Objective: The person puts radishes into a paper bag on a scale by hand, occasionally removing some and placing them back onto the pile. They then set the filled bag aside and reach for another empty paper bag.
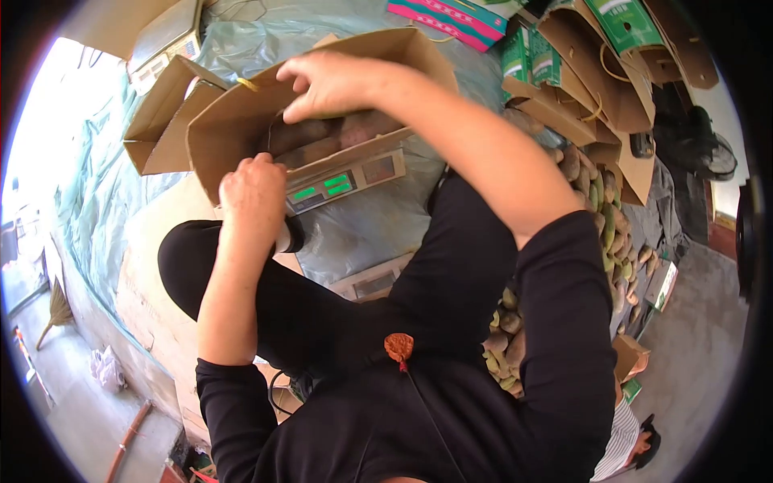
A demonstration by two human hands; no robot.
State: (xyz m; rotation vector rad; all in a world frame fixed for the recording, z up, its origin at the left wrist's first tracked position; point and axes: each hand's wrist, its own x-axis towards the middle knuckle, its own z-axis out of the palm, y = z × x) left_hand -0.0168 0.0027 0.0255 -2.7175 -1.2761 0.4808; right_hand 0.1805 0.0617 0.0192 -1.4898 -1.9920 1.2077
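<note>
A long cardboard box (241, 133) stands on a digital scale (378, 167) with lit green displays. Inside it lie several brownish, reddish oblong fruits or tubers (314, 150), partly hidden by the box wall and my arm. My left hand (254, 189) has its fingers curled over the box's near edge at the left corner. Above the box's opening is my right hand (334, 83), fingers apart and holding nothing that I can see. A yellow strip (248, 83) shows on the far wall of the box, close to the right hand's fingertips.
Another open carton (165, 121) touches the box's left end. A second scale (165, 36) stands at the back left. More cartons (592, 60) are stacked at the right, beside a heap of green-brown produce (612, 233). Another person (624, 439) is at the lower right.
</note>
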